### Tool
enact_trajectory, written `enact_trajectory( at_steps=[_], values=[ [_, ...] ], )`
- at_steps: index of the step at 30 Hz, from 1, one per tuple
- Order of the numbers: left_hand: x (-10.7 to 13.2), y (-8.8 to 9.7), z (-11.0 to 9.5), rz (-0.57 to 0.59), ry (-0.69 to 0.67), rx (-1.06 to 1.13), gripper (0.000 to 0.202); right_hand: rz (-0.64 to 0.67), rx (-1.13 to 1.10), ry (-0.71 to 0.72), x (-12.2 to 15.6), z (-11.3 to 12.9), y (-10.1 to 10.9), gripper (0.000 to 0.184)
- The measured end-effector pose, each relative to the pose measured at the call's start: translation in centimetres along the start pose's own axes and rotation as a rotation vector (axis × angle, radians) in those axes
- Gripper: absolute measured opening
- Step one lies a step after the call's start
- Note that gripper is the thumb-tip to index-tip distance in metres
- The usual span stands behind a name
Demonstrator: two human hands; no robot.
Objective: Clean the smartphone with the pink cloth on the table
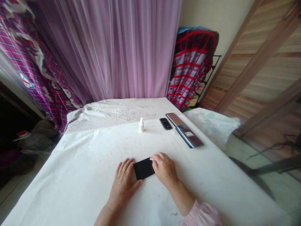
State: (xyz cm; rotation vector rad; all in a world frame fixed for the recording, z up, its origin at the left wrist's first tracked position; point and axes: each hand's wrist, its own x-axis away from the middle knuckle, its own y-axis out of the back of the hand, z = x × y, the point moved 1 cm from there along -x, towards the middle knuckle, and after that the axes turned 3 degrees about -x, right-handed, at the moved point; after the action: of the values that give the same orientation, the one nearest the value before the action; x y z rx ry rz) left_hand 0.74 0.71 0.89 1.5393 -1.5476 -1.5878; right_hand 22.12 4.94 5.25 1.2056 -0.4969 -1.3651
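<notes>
A lilac curtain fills the far wall, with a red chequered cloth hung on a rack to its right. Below them stands the desk, covered in a stained white sheet that reaches from the near edge to the curtain. A white printed sack lies just off the desk's right side.

On the far right part of the desk, a long grey phone lies end to end with a brownish phone, the two touching or nearly so.

At the near middle, the left hand lies flat on the sheet, its fingers stretched out and side by side, its thumb against the near left edge of a black phone. The right hand covers that phone's right end, its fingers curled down at the far right corner, where a small pale scrap shows — whether they pinch it or only press cannot be told. The black phone lies flat between the two hands.

Further off, a small dark phone lies just left of the brownish one, and a little white bottle stands upright — well apart from the hands.
</notes>
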Motion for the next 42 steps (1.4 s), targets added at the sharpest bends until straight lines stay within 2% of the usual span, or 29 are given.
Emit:
enact_trajectory(
  at_steps=[11,23,29,42],
  values=[
    [0.0,0.0,-0.1,0.016,0.017,0.003,0.065,0.008,-0.073,0.095,0.5,2.1,-0.9,0.019],
    [0.0,-0.3,0.1,0.015,0.015,-0.008,0.064,0.13,-0.103,0.226,0.9,4.6,-1.1,0.017],
    [0.0,-0.3,0.1,0.005,0.0,-0.018,0.064,0.123,-0.101,0.166,0.7,3.8,-0.7,0.018],
    [0.1,-0.3,0.3,0.008,-0.008,-0.024,0.064,-0.012,-0.018,-0.024,0.1,-1.0,-0.1,0.029]
  ],
)
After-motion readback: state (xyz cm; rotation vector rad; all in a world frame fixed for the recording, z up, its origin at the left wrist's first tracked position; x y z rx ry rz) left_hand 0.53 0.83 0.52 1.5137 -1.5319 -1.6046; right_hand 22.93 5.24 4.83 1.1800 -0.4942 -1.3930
